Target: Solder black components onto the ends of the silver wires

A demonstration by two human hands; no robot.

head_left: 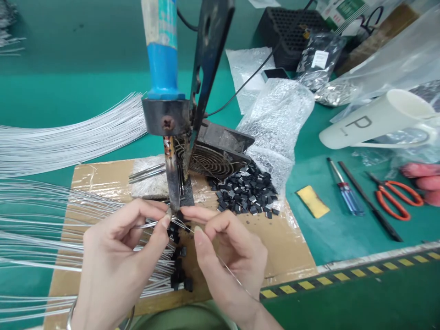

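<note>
A soldering iron (161, 68) with a blue handle is clamped upright, tip down, in front of me. Under its tip, my left hand (113, 261) pinches the end of a thin white wire (146, 224) between thumb and fingers. My right hand (233, 256) is closed on a strand of solder wire (237, 280), which runs from its fingertips back across the palm. Both sets of fingertips almost meet at the iron's tip, and they hide the exact joint. Below them, white wires with black connectors (178, 272) lie in a row on the cardboard (285, 256).
Loose black connectors (244, 190) are heaped beside a fan (216, 153). A bundle of white wires (68, 142) lies left. On the right are a yellow sponge (312, 201), a screwdriver (348, 192), a black rod (373, 204), orange-handled cutters (395, 197) and a white mug (374, 121).
</note>
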